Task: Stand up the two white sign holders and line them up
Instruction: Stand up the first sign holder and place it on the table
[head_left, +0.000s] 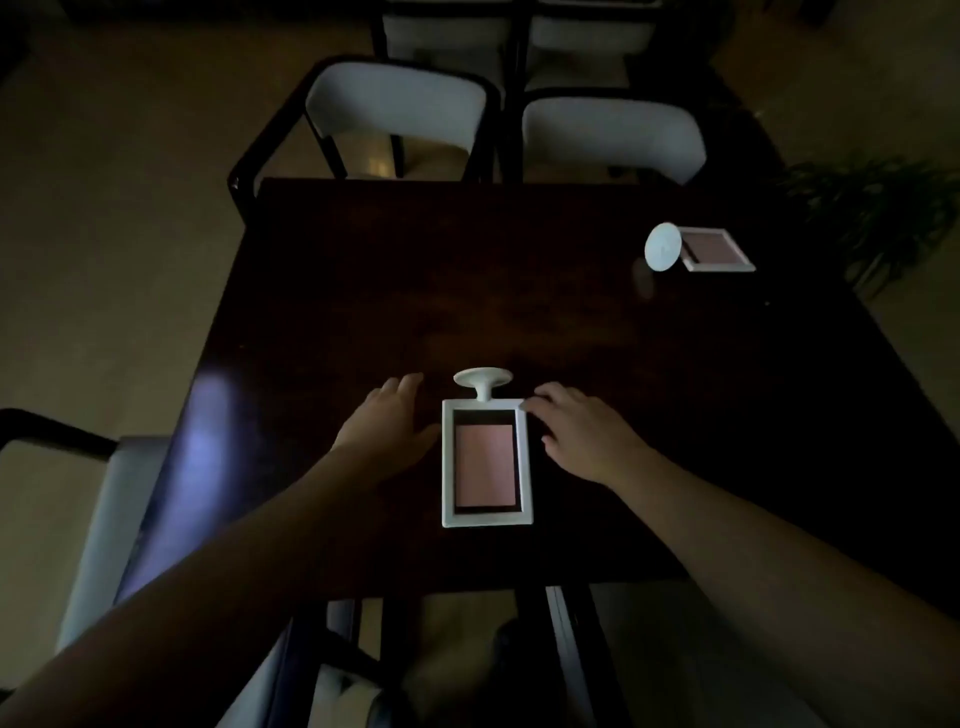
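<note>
A white sign holder (445, 467) lies flat on the dark table (415, 291) near its front edge, pink card facing up and round base pointing away from me. My left hand (387, 423) rests open just left of the frame, its thumb close to the frame's left edge. Just right of the frame is my right hand (576, 431), fingers apart, fingertips touching the frame's top right corner. The second white sign holder (696, 249) lies on its side at the far right of the table, its round base facing me.
Two white-backed chairs (395, 111) stand at the table's far edge, another chair (98, 499) at the near left. A potted plant (878, 208) is beyond the right edge. The room is dim.
</note>
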